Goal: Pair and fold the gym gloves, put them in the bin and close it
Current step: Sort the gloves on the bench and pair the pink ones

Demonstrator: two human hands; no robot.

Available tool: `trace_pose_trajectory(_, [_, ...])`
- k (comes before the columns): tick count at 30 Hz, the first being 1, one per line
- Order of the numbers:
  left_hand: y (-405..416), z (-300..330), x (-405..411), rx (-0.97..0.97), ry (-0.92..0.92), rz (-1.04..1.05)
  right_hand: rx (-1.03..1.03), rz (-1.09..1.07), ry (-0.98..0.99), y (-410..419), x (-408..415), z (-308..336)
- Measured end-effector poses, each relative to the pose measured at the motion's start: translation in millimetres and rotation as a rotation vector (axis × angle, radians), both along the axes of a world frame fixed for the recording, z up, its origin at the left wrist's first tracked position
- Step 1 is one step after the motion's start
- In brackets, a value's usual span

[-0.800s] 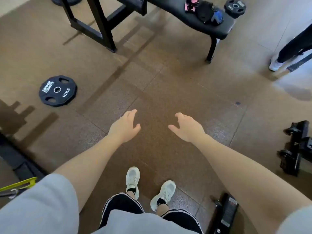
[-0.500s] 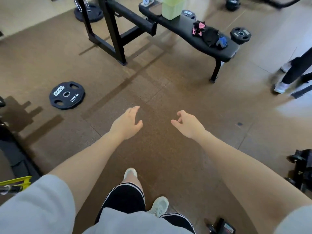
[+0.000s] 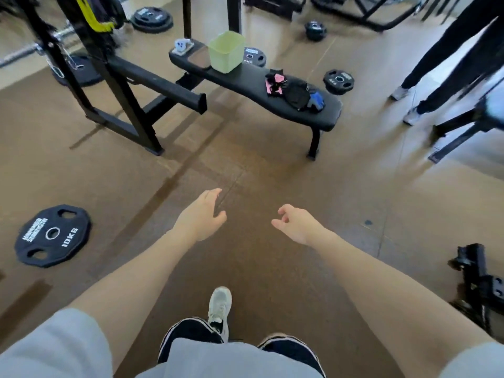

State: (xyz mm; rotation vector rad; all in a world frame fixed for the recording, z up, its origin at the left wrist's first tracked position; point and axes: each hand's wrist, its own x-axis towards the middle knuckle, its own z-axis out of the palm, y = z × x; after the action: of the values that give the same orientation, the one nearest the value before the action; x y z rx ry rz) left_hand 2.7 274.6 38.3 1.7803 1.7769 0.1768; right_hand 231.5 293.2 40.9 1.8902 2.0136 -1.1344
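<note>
A heap of gym gloves lies on the near end of a black bench (image 3: 321, 120): pink-and-black gloves (image 3: 275, 83), black gloves (image 3: 296, 94) and a blue glove (image 3: 317, 100). A light green bin (image 3: 226, 51) stands open further along the bench, with a clear flat lid (image 3: 198, 58) lying beside it. My left hand (image 3: 200, 216) and my right hand (image 3: 296, 223) are held out over the brown floor, well short of the bench. Both are empty with fingers loosely apart.
A 10 kg weight plate (image 3: 53, 236) lies on the floor at left. Smaller plates (image 3: 338, 81) lie beyond the bench. The bench's rack frame (image 3: 122, 99) stands at the left, black equipment (image 3: 480, 282) at the right. Another person's legs (image 3: 450, 64) stand at the upper right.
The view has tilted up and moved forward, so the bench, bin and gloves are now fully in view and nearer. My hands stay held out and empty. One foot has stepped forward.
</note>
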Motion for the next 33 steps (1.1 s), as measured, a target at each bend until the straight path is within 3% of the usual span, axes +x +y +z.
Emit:
trace_pose_trajectory(14, [250, -5, 136, -0.002, 0.036, -0.327, 0.097, -0.221, 0.04, 208, 118, -2])
trace_pose_trajectory(23, [401, -4, 224, -0.064, 0.009, -0.187, 0.015, -0.071, -0.031, 386, 226, 5])
trace_pose_trajectory(33, [554, -14, 215, -0.075, 0.002, -0.046, -0.01, 0.017, 0.017, 551, 218, -8])
